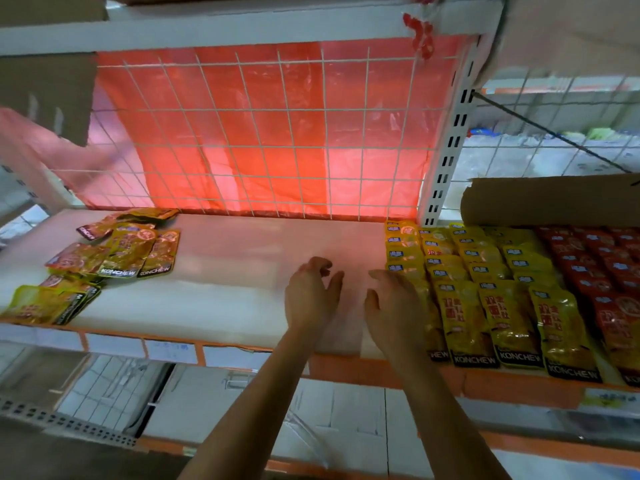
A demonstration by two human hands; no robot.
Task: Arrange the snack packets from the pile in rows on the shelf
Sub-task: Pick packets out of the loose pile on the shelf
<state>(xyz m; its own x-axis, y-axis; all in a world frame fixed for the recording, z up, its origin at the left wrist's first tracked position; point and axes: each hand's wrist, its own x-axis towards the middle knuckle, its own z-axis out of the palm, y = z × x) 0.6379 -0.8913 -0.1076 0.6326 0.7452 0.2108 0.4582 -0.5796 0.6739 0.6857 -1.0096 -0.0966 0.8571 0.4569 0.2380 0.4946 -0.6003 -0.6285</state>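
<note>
Orange lip (346, 367) of the shelf (221, 306) is giving the line to work to: the next row is probably going best with each packet laid label-up, its bottom edge matching the yellow rows (485, 299) just right of the bare strip. Both hands are hovering over that strip holding nothing, the left hand (313, 296) with fingers loosely curled, the right hand (394, 306) flatter, seemingly touching the leftmost row. Farther left, the pile (114, 254) is lying loose, well apart, before the wire grid (277, 133).
</note>
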